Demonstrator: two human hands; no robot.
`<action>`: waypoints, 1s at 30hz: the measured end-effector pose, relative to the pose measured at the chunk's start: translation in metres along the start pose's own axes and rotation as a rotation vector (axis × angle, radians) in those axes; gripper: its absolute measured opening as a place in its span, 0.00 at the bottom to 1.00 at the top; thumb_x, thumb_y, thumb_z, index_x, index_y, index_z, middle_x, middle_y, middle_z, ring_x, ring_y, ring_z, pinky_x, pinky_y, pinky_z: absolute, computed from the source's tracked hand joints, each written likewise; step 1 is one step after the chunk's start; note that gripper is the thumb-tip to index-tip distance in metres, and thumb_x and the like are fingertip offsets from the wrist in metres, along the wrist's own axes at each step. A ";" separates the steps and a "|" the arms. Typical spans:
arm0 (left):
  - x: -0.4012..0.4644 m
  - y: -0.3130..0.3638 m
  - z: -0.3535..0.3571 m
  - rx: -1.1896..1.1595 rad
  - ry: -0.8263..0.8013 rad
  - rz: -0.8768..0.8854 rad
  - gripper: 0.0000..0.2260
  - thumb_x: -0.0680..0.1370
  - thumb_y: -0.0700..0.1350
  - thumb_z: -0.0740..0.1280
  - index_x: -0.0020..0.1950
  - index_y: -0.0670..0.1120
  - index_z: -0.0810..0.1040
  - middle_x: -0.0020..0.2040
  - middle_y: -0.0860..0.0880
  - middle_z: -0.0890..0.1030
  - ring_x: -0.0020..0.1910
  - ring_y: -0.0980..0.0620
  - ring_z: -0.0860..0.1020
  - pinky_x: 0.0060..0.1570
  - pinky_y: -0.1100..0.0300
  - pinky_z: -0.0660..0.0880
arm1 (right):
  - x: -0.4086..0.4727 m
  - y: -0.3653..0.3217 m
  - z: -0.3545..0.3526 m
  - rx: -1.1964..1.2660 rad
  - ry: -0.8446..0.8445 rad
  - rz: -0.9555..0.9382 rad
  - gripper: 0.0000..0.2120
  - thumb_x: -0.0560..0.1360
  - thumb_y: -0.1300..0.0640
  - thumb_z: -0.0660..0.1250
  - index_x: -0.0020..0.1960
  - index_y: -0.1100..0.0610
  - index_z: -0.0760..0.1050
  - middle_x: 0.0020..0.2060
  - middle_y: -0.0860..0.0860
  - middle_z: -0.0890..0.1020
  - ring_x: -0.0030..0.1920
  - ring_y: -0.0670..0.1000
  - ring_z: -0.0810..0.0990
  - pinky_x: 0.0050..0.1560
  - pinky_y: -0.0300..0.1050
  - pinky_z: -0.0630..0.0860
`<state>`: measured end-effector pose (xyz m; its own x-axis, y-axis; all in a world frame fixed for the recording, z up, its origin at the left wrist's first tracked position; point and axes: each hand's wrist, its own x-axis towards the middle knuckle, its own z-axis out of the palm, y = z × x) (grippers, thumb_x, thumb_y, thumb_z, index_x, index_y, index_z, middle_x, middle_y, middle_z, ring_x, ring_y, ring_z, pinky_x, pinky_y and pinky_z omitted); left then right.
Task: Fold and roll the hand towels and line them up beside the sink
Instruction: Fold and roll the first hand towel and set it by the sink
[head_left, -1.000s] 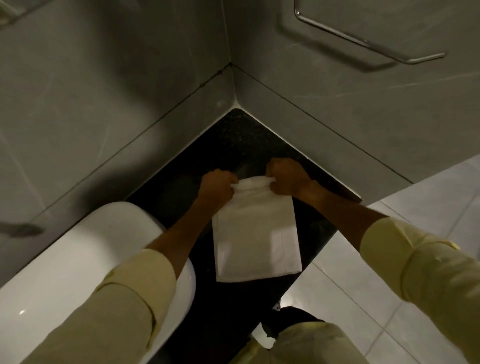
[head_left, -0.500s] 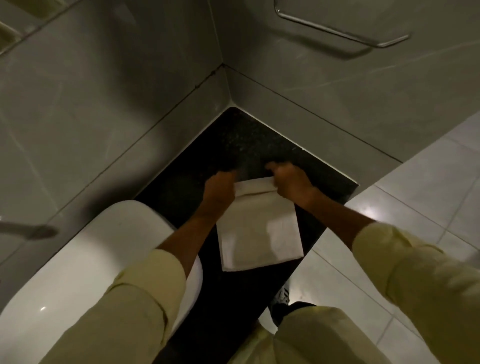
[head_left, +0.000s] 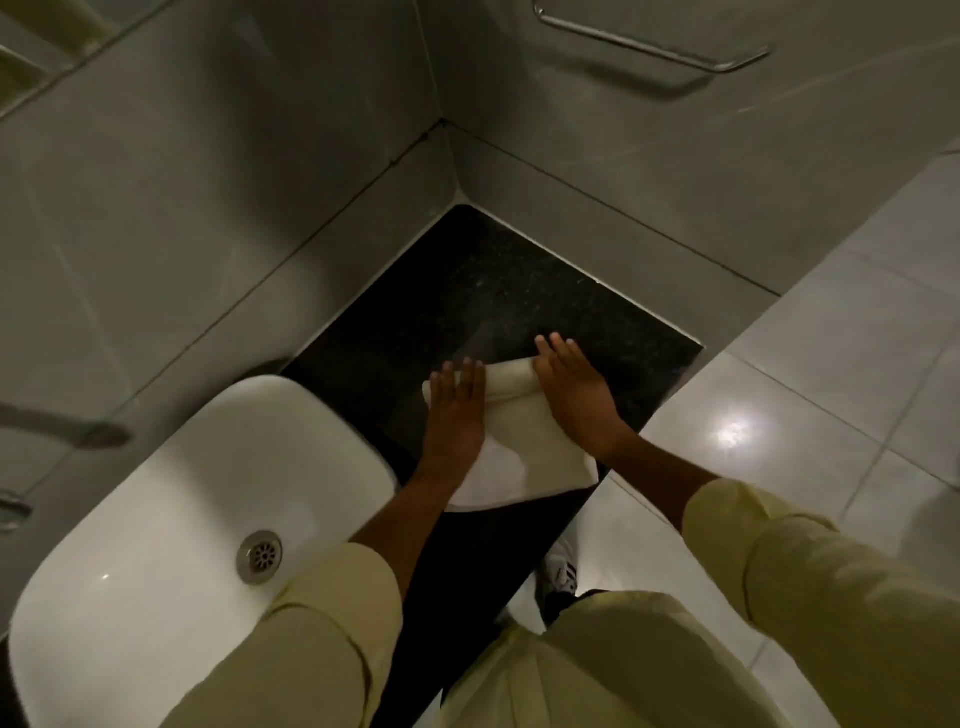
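My left hand (head_left: 454, 415) lies flat on the white hand towel (head_left: 519, 441), fingers straight and spread open. My right hand (head_left: 574, 397) lies flat on it too, fingers out straight, not gripping anything. Both palms press down on the far end of the towel, where the cloth is curled into a small roll between my hands. The rest of the towel lies flat and reaches back toward me, under my wrists.

The towel sits on the black countertop (head_left: 498, 291), in the corner where two grey tiled walls meet. The white sink (head_left: 171, 499) is just beside the towel, on my left, and its round metal drain (head_left: 260, 556) shows in the bowl. A metal towel bar (head_left: 654, 49) hangs on the wall up high. My sleeves are pale yellow. The shiny floor tiles (head_left: 831, 364) are on my right.
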<state>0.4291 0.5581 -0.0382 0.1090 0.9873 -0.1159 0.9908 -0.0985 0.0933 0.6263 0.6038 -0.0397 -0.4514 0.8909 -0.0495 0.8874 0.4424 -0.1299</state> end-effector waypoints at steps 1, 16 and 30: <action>-0.009 0.003 0.005 0.023 -0.021 -0.005 0.29 0.77 0.41 0.48 0.79 0.40 0.52 0.79 0.38 0.56 0.77 0.33 0.56 0.75 0.37 0.55 | -0.011 0.000 0.006 0.022 0.037 -0.011 0.27 0.76 0.59 0.63 0.74 0.61 0.63 0.77 0.61 0.62 0.78 0.62 0.58 0.78 0.58 0.56; 0.048 -0.004 -0.050 -0.021 -0.220 -0.126 0.35 0.70 0.54 0.74 0.74 0.51 0.65 0.70 0.42 0.72 0.69 0.38 0.69 0.66 0.45 0.68 | 0.019 -0.003 -0.050 0.275 -0.197 0.193 0.30 0.72 0.53 0.72 0.71 0.53 0.66 0.66 0.57 0.75 0.66 0.60 0.72 0.67 0.57 0.69; -0.028 0.015 0.009 0.107 -0.138 -0.023 0.41 0.73 0.50 0.66 0.80 0.47 0.45 0.81 0.42 0.46 0.79 0.38 0.46 0.74 0.33 0.48 | -0.031 -0.012 0.005 -0.010 -0.161 -0.093 0.49 0.69 0.44 0.65 0.81 0.55 0.43 0.80 0.60 0.45 0.80 0.62 0.44 0.77 0.66 0.47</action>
<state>0.4421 0.5281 -0.0421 0.0891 0.9636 -0.2519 0.9952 -0.0962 -0.0160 0.6294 0.5699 -0.0420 -0.5401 0.8185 -0.1957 0.8416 0.5240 -0.1311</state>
